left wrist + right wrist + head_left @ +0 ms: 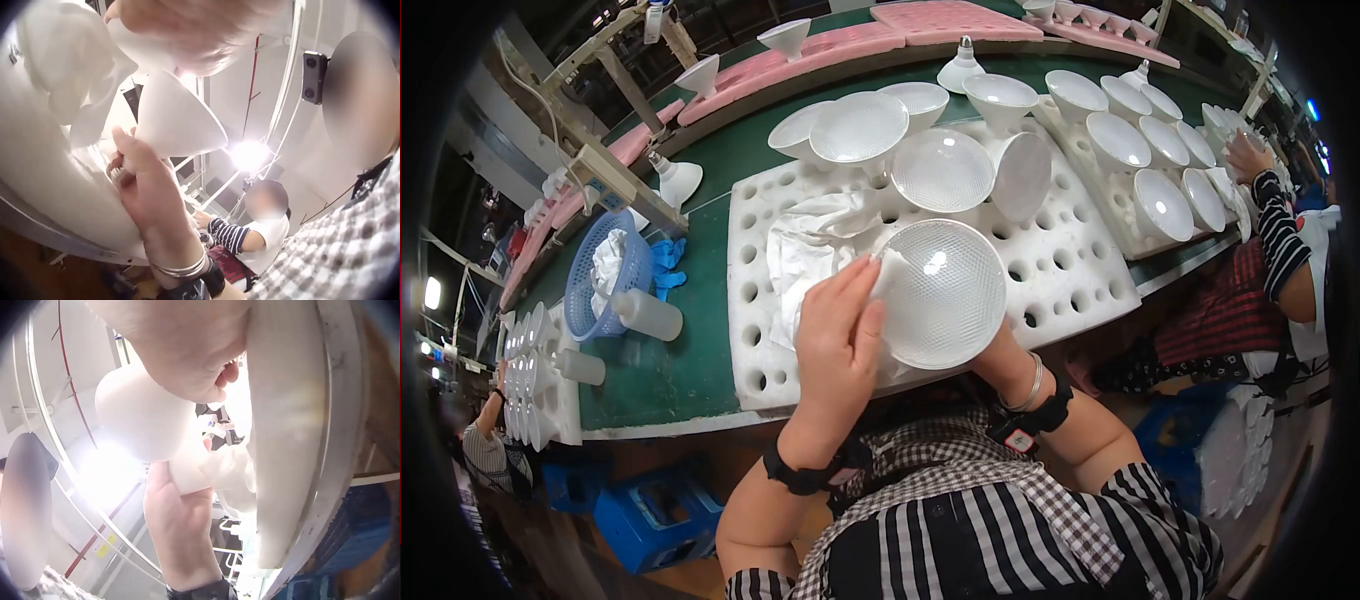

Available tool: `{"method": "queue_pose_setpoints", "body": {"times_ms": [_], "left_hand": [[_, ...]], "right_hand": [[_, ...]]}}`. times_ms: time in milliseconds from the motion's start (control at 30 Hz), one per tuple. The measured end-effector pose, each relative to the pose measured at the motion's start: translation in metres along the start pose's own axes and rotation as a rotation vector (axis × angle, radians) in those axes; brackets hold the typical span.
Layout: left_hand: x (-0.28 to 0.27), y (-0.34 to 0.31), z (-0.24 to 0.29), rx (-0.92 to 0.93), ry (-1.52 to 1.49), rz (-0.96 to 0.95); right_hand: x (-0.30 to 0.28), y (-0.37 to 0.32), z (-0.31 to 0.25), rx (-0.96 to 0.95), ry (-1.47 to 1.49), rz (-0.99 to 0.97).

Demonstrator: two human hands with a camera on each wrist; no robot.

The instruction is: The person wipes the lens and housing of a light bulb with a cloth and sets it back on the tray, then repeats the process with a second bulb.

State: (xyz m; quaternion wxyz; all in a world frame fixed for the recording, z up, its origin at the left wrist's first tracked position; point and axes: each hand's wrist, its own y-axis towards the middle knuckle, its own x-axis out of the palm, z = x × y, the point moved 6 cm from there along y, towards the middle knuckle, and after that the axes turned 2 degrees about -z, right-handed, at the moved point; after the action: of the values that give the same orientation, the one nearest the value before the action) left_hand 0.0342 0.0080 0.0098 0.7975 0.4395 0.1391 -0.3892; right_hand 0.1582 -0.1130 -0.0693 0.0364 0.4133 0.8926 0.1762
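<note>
A white reflector lamp [948,300] with a dimpled clear face tilts up toward me, in front of my body. My right hand [1004,362] grips it from below by its screw base; in the left wrist view the thumb and fingers of that right hand [159,200] curl round the base of the lamp [178,119]. My left hand [838,330] pinches a white cloth [889,274] against the lamp's left rim. Another crumpled white cloth [815,245] lies just behind the left hand on the white foam tray [775,320].
Several more reflector lamps [858,128] stand in the foam tray's holes. At left are a blue basket [585,290], a white bottle [650,314] and a blue glove [667,262]. A second tray of lamps [1118,141] is at right, where another person [1280,250] works. Pink foam [800,68] runs along the back.
</note>
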Motion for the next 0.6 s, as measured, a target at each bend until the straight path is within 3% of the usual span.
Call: {"method": "queue_pose_setpoints", "body": {"times_ms": [67,100,167,200,233,300,333,367,433,533,567,600], "left_hand": [[-0.002,0.007,-0.012,-0.08,-0.158,0.022],[-0.004,0.01,-0.011,-0.079,-0.158,0.025],[-0.004,0.017,0.005,0.04,-0.146,-0.133],[-0.006,0.019,0.013,0.139,0.018,-0.132],[-0.008,0.02,0.022,0.141,0.017,-0.134],[-0.001,0.011,0.062,0.355,0.22,-0.234],[0.004,0.003,0.079,0.416,0.214,-0.282],[0.01,-0.004,0.093,0.477,0.211,-0.328],[0.018,-0.002,0.094,0.502,0.19,-0.342],[0.017,0.028,0.07,0.384,0.196,-0.226],[0.016,0.035,0.048,0.269,0.177,-0.204],[0.014,0.038,0.027,0.154,0.157,-0.181]], "right_hand": [[0.01,0.002,-0.019,-0.21,-0.244,-0.172],[0.007,0.004,-0.019,-0.213,-0.246,-0.174],[0.008,0.002,0.007,0.146,0.269,-0.379],[0.01,-0.003,0.03,0.225,0.443,-0.467],[0.01,-0.005,0.023,0.225,0.443,-0.464],[0.006,-0.01,0.003,0.042,-0.085,-0.459],[0.01,-0.021,0.034,0.402,0.455,-0.375],[0.006,-0.026,0.045,0.405,0.457,-0.372],[0.003,-0.02,0.033,0.124,0.076,-0.329],[0.009,-0.018,0.003,-0.315,-0.49,-0.241],[0.009,-0.016,-0.006,-0.32,-0.491,-0.241],[0.008,-0.011,-0.018,-0.209,-0.378,-0.248]]}}
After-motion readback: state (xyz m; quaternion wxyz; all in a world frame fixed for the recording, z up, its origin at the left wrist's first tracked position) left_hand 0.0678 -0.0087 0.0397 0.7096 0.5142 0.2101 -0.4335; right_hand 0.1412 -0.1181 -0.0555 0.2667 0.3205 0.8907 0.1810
